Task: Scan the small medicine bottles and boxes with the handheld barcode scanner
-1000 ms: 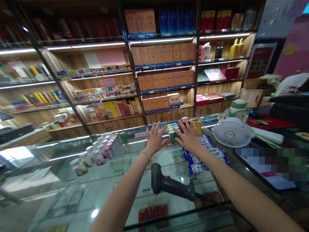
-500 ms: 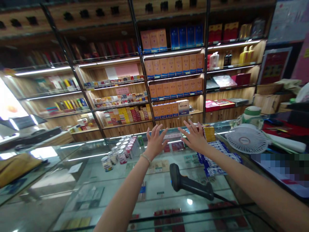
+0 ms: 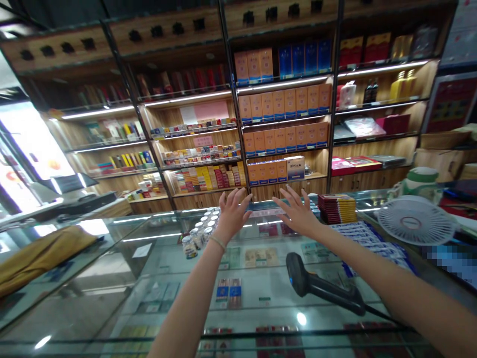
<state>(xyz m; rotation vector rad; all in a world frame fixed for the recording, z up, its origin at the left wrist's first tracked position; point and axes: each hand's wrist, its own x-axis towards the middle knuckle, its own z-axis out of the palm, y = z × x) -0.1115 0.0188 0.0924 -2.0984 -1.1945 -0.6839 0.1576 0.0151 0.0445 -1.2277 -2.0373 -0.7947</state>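
Observation:
Both my arms reach forward over a glass counter (image 3: 156,278). My left hand (image 3: 231,214) is raised with its fingers spread and holds nothing; a thin bracelet sits on its wrist. My right hand (image 3: 297,213) is beside it, fingers also spread and empty. Between and behind the hands lies the counter's far edge with small packs under the glass. A row of small jars (image 3: 197,233) stands just left of my left hand. A black barcode scanner (image 3: 320,288) lies on the glass below my right forearm.
A stack of red-and-yellow cartons (image 3: 337,208) and blue-and-white packs (image 3: 368,238) lie to the right, with a white fan (image 3: 415,221) beyond. Wooden shelves (image 3: 283,129) with orange boxes fill the back wall. A yellow cloth (image 3: 40,256) lies at left.
The view has swung left and up. Both hands lifted off the green cans they were around and now hover open; the cans are no longer visible.

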